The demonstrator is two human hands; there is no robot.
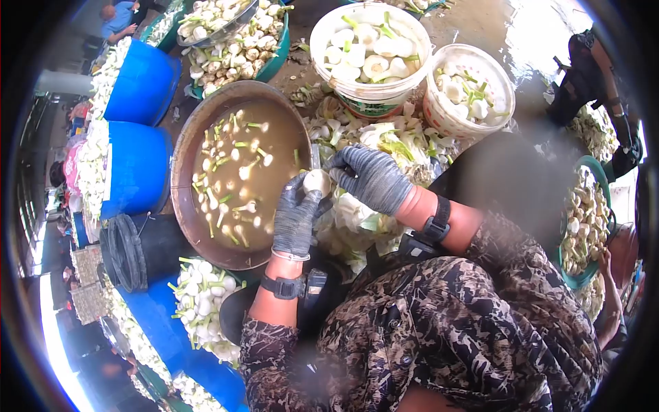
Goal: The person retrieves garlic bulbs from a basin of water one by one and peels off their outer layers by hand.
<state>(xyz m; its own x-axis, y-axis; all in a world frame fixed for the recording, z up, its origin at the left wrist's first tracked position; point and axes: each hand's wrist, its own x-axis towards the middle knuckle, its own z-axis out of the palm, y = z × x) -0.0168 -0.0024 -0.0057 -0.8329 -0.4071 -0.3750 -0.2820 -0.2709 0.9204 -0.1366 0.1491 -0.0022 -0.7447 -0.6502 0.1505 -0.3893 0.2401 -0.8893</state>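
In the head view, my left hand [295,218], in a grey glove, is closed around a white garlic bulb [317,182] near the rim of the metal basin [180,199]. My right hand [374,180], gloved too, is at the bulb's right side with its fingers pinched together; what they hold, if anything, I cannot make out. The basin holds murky water with several bulbs and green-tipped stems floating in it. Below both hands lies a heap of pale peeled skins and leaves [357,230].
Beyond the heap stand two white buckets [371,89] [473,93] of bulbs. Blue tubs [141,168] and a black bucket [147,250] line the left. More bulbs [206,302] are piled beside my left arm. A green basket [583,226] of bulbs and other people are at the right.
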